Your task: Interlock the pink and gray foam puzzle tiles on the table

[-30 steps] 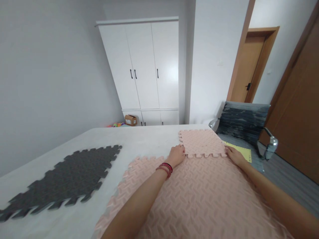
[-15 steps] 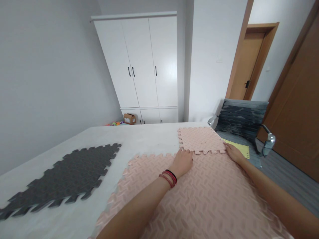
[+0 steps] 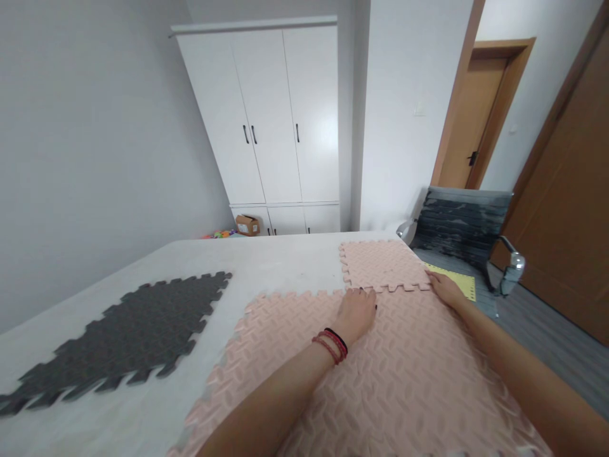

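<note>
A large pink foam mat with toothed edges covers the near right of the white table. Behind it lies a smaller pink foam tile, its near teeth meeting the mat's far edge. My left hand, with red and black bands at the wrist, lies on the seam with fingers bent and pressing down, holding nothing I can make out. My right hand rests at the tile's near right corner, fingertips on its edge and the thumb side partly hidden.
A dark grey foam mat lies on the left of the white table. Beyond the right edge stands a chair with a yellow sheet on its seat. A white cabinet and a cardboard box are behind.
My left hand has shifted slightly right along the seam between the pink tile and mat. My right hand has stayed at the corner. The view has tilted a little.
</note>
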`<state>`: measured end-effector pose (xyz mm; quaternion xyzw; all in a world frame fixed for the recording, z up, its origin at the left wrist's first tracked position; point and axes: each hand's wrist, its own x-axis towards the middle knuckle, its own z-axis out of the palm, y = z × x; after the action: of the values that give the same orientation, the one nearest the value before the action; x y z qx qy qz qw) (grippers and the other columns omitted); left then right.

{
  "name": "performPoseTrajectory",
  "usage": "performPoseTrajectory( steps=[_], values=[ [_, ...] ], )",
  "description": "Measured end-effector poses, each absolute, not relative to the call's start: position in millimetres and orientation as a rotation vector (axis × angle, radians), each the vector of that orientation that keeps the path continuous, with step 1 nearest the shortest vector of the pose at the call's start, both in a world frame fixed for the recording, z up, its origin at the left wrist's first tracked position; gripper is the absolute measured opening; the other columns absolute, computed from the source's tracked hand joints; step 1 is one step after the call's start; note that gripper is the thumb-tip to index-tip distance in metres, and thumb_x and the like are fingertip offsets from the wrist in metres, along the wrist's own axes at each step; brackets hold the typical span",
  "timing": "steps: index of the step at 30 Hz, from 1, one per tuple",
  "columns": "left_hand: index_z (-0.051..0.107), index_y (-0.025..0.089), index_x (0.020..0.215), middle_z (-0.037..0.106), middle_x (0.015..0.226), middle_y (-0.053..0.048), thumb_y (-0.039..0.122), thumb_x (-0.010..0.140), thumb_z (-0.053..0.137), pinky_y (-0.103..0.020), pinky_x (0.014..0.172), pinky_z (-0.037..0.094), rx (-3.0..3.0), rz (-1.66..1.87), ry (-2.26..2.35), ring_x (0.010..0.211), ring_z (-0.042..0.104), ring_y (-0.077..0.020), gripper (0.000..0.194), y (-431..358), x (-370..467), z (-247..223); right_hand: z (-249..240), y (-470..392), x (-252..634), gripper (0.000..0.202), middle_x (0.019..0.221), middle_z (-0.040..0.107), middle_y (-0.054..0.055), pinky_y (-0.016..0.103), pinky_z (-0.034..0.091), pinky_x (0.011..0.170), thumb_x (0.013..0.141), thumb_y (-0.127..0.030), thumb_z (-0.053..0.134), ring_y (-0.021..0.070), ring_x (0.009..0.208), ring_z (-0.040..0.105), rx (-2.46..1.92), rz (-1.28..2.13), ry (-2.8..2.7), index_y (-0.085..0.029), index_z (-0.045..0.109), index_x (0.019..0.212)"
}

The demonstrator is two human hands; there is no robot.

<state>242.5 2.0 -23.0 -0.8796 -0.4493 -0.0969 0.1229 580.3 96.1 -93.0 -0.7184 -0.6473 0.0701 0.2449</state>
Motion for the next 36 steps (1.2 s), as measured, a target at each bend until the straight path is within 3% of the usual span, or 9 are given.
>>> performPoseTrajectory(
  steps=[8, 11, 15, 18, 27, 33, 36],
  values=[
    [0.055, 0.016, 0.116, 0.060, 0.109, -0.007, 0.036, 0.090, 0.055, -0.037, 0.078, 0.054, -2.551, -0.200, -1.416, 0.092, 0.061, -0.0174, 0.033, 18.0, 263.3, -18.8, -93.1, 90.7, 585.1, 0.047, 0.125, 0.060, 0.010, 0.034, 0.040, 0.099, 0.088, -0.032, 0.033, 0.0253, 0.114, 0.055, -1.998, 0.189, -1.735, -0.014, 0.061, 0.121],
    [0.057, 0.015, 0.112, 0.061, 0.109, -0.007, 0.036, 0.089, 0.056, -0.037, 0.079, 0.053, -2.546, -0.164, -1.434, 0.094, 0.060, -0.0177, 0.030, 18.6, 269.3, -20.5, -94.9, 93.1, 584.7, 0.046, 0.123, 0.061, 0.012, 0.034, 0.042, 0.096, 0.090, -0.041, 0.034, 0.0246, 0.111, 0.057, -1.992, 0.204, -1.746, -0.014, 0.060, 0.117],
    [0.057, 0.015, 0.113, 0.060, 0.111, -0.007, 0.036, 0.089, 0.056, -0.038, 0.081, 0.053, -2.533, -0.138, -1.446, 0.096, 0.060, -0.0184, 0.031, 15.2, 271.2, -23.2, -97.3, 95.2, 580.2, 0.070, 0.127, 0.055, 0.019, 0.034, 0.040, 0.098, 0.082, -0.064, 0.045, 0.0270, 0.115, 0.053, -1.991, 0.224, -1.764, -0.007, 0.053, 0.121],
    [0.057, 0.015, 0.113, 0.060, 0.111, -0.007, 0.036, 0.089, 0.056, -0.038, 0.081, 0.053, -2.539, -0.094, -1.461, 0.096, 0.060, -0.0183, 0.031, 13.7, 274.8, -22.2, -92.0, 91.5, 572.6, 0.083, 0.131, 0.051, 0.022, 0.038, 0.040, 0.099, 0.078, -0.072, 0.047, 0.0288, 0.116, 0.052, -2.050, 0.223, -1.793, -0.004, 0.047, 0.126],
    [0.057, 0.015, 0.113, 0.061, 0.109, -0.007, 0.036, 0.089, 0.056, -0.038, 0.080, 0.053, -2.541, 0.057, -1.538, 0.094, 0.061, -0.0177, 0.032, 4.8, 293.7, -13.2, -54.0, 61.5, 525.1, 0.062, 0.135, 0.047, 0.022, 0.050, 0.042, 0.094, 0.094, -0.057, 0.031, 0.0299, 0.124, 0.047, -2.360, -0.202, -1.956, -0.009, 0.047, 0.131],
    [0.056, 0.016, 0.115, 0.061, 0.111, -0.007, 0.036, 0.089, 0.056, -0.040, 0.082, 0.053, -2.482, 0.047, -1.567, 0.096, 0.061, -0.0186, 0.033, -5.6, 293.1, -11.9, -44.5, 42.8, 488.5, 0.044, 0.100, 0.064, 0.025, 0.047, 0.046, 0.082, 0.096, -0.037, 0.036, 0.0321, 0.097, 0.063, -2.366, -0.333, -1.974, -0.003, 0.056, 0.116],
    [0.056, 0.016, 0.115, 0.060, 0.112, -0.007, 0.036, 0.089, 0.057, -0.040, 0.082, 0.053, -2.475, 0.034, -1.573, 0.097, 0.060, -0.0191, 0.033, -6.1, 293.3, -10.9, -45.9, 37.1, 475.8, 0.050, 0.094, 0.066, 0.023, 0.044, 0.049, 0.075, 0.096, -0.047, 0.032, 0.0319, 0.092, 0.065, -2.359, -0.339, -1.999, -0.007, 0.062, 0.103]
  ],
)
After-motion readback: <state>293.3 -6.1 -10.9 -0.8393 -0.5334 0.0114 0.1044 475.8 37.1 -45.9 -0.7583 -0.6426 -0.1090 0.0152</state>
